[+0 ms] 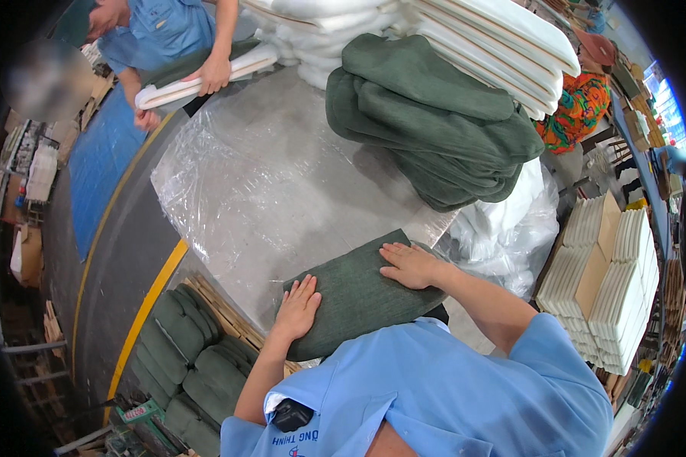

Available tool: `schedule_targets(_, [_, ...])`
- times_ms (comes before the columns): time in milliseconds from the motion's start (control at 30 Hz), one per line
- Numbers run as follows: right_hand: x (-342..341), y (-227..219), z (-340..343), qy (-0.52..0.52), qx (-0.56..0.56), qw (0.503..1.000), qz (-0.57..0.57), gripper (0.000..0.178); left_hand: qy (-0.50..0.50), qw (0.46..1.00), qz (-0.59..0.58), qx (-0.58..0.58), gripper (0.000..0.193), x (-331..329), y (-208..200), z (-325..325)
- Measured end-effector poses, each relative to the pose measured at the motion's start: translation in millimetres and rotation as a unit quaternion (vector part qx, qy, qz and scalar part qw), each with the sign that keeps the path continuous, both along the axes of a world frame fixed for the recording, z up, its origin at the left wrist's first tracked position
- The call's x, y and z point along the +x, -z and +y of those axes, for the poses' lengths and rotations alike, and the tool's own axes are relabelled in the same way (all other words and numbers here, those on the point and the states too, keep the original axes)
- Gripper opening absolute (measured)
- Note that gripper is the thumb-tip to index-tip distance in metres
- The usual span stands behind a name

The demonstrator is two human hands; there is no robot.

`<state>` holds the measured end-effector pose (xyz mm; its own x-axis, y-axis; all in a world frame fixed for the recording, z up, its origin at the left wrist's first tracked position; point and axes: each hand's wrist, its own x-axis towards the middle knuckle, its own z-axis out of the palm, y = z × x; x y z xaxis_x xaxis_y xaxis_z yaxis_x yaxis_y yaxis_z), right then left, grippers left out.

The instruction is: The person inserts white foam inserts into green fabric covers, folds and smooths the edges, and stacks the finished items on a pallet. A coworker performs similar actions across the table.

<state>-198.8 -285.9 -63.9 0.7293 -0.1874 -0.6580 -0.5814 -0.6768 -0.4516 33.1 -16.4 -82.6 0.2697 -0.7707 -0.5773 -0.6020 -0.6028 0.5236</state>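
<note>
A dark green fabric-covered cushion [358, 297] lies in front of my body at the near edge of the plastic-covered table. My left hand [300, 308] rests flat on its left end, fingers stretched out. Toward its far right corner, my right hand [408, 265] presses on the fabric with spread fingers. Neither hand grips anything. The cushion's near edge is partly hidden by my blue shirt. Beyond it, a heap of dark green fabric covers [442, 122] is piled on the table's right side.
Clear plastic sheeting [244, 175] covers the table. White padded panels [503, 46] are stacked at the back. Across the table, a co-worker [168, 38] handles a white pad and green cover. Finished-looking green cushions [198, 365] sit at lower left; white panels [602, 282] stand stacked at right.
</note>
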Motion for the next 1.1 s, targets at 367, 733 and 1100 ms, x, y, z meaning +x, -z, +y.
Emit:
schedule_targets(367, [-95, -53, 26, 0.074, -0.011, 0.991, -0.114, 0.066, -0.07, 0.99, 0.024, -0.122, 0.055, -41, -60, 102])
schedule_targets(733, [-67, 2, -29, 0.119, 0.035, 0.987, -0.097, 0.068, -0.149, 0.974, 0.12, -0.121, 0.051, 2, -23, 84])
schedule_targets(1100, [-73, -25, 10, 0.303, -0.023, 0.902, -0.306, 0.038, 0.0, 0.941, -0.145, -0.306, 0.043, -47, -72, 38])
